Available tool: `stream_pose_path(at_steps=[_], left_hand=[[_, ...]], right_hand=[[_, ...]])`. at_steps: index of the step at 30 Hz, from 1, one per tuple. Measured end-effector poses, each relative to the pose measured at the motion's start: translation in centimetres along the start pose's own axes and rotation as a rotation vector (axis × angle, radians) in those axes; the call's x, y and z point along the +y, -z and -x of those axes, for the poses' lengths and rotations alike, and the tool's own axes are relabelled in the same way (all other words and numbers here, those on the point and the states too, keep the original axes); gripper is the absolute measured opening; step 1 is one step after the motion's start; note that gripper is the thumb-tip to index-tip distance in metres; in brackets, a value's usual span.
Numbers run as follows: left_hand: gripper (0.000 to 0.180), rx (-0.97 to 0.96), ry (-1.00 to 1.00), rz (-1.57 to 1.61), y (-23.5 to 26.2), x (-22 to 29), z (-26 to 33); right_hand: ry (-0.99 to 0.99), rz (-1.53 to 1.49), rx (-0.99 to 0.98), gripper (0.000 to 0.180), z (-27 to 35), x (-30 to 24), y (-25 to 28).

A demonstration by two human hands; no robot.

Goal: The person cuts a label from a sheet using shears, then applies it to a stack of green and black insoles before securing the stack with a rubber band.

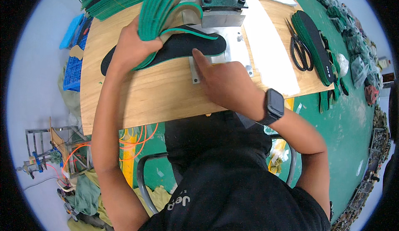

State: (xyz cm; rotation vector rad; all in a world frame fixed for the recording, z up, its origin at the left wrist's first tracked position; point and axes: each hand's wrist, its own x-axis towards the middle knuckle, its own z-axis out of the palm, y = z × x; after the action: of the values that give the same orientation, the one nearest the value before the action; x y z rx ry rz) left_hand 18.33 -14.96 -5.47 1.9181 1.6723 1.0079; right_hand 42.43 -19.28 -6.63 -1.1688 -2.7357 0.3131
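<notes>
My left hand (135, 48) is closed round a thick stack of green foam insoles (160, 12), bent upward and fanned at their far end. Beneath lies a black-topped insole (187, 46) with a green edge, its right end over a metal plate (241, 50). The index finger of my right hand (220, 79) is stretched out and touches the black surface near its lower edge. My other right fingers are partly hidden. Behind the insoles stands a press-like machine with a steel block (222, 19).
Black-handled scissors (300, 52) and another pile of insoles (314, 46) lie at the wooden table's (145, 102) right edge. More green insoles (112, 2) are stacked at the far left, near a blue crate (74, 71). White paper (270, 35) runs beside the metal plate.
</notes>
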Motion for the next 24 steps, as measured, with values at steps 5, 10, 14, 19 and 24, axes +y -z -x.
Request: stream_pose_path(at_steps=[5, 10, 14, 19, 24], left_hand=[[0.035, 0.353, -0.012, 0.22, 1.4, -1.9, 1.0], [0.031, 0.542, -0.027, 0.3, 1.7, -1.3, 1.1], [0.029, 0.32, -0.032, 0.099, 0.0, -0.4, 0.8], [0.068, 0.213, -0.054, -0.084, -2.4, 1.1, 1.6], [0.083, 0.186, -0.109, 0.01, -2.6, 2.0, 1.5]], right_hand=[[0.022, 0.093, 0.022, 0.06, -2.1, 0.7, -1.1], [0.029, 0.136, 0.041, 0.058, -2.2, 0.6, -2.0], [0.063, 0.04, 0.059, 0.046, -0.7, 1.3, -1.6], [-0.232, -0.076, 0.443, 0.024, 3.3, 6.1, 1.6], [-0.368, 0.229, 0.36, 0.04, 2.4, 14.0, 3.6]])
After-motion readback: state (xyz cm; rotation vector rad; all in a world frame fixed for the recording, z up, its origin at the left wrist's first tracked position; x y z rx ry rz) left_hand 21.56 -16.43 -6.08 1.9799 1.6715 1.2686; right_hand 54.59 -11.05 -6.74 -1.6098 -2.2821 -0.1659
